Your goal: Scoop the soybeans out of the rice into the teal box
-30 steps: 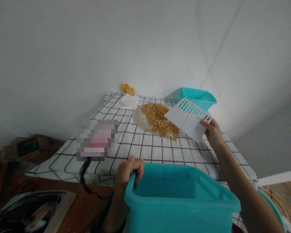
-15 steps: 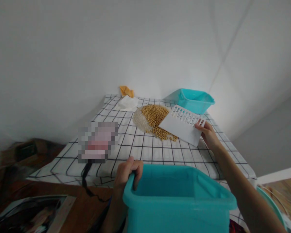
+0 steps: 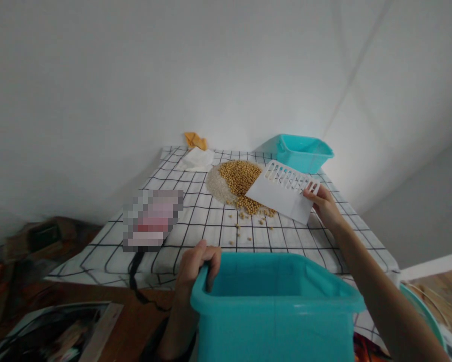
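Note:
My left hand (image 3: pixel 196 269) is closed over the near left rim of a teal plastic tub (image 3: pixel 278 311) at the table's front edge. My right hand (image 3: pixel 323 205) pinches the right end of a white plastic scraper with a slotted top (image 3: pixel 282 191), its lower edge resting against a heap of yellow soybeans (image 3: pixel 243 183). A patch of white rice (image 3: pixel 217 185) lies along the heap's left side. Several loose beans (image 3: pixel 244 229) are scattered on the black-and-white checked cloth (image 3: pixel 195 226) in front of the heap.
A second teal tub (image 3: pixel 304 152) stands at the far right corner. A white tissue (image 3: pixel 195 160) and an orange scrap (image 3: pixel 195 141) lie at the far edge. A blurred-out pink object (image 3: pixel 152 219) sits at left with a dark cord (image 3: pixel 135 281) hanging off. White walls enclose the table.
The scraper has come down from above the heap onto the beans and pushed toward me, and several beans have rolled out onto the cloth. My left hand has stayed on the tub rim.

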Demonstrator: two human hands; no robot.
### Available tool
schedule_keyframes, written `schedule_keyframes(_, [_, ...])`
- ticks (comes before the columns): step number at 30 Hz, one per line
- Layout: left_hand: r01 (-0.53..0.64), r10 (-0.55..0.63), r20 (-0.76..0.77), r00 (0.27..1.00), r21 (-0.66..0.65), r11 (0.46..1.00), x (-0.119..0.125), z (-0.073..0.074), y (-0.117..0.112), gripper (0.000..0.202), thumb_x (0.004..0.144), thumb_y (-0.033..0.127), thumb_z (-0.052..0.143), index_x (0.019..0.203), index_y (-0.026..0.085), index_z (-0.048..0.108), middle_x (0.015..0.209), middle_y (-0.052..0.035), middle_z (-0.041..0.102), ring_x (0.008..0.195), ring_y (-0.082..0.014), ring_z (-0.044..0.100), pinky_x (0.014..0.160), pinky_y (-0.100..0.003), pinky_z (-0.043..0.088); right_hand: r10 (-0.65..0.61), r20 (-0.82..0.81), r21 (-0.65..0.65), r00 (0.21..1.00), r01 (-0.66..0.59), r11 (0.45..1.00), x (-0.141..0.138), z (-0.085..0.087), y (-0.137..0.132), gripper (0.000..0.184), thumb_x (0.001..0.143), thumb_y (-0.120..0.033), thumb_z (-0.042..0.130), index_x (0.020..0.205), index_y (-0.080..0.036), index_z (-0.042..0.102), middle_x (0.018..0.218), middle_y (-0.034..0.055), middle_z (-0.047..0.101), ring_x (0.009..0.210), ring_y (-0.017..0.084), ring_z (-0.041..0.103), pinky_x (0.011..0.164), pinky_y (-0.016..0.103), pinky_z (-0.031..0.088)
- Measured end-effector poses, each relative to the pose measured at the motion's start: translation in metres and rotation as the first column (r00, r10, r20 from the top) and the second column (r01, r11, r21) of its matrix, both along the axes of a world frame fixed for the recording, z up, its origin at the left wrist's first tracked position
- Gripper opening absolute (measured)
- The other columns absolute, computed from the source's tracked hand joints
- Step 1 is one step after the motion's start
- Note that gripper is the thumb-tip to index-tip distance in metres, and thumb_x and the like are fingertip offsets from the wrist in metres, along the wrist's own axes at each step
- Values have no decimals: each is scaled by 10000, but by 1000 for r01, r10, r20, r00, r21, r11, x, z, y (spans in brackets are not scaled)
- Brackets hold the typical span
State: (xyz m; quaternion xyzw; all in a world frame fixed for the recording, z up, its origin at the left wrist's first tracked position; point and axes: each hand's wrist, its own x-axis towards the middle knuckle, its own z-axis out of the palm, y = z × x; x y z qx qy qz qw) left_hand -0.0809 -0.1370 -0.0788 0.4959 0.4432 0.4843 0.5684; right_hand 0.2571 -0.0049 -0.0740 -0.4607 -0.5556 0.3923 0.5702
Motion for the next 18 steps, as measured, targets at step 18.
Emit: schedule_keyframes(18, [-19,35,169,985,-98,995,-13,6,-1,633,989,590,353,449,264,397,417,22,330,435,-167,332,481,-348,311,288,99,-80,953,-281,956,-39,1,-21,262,813,-426,813,998,-248,764,1004,38,792,918,231,713,837,364,564])
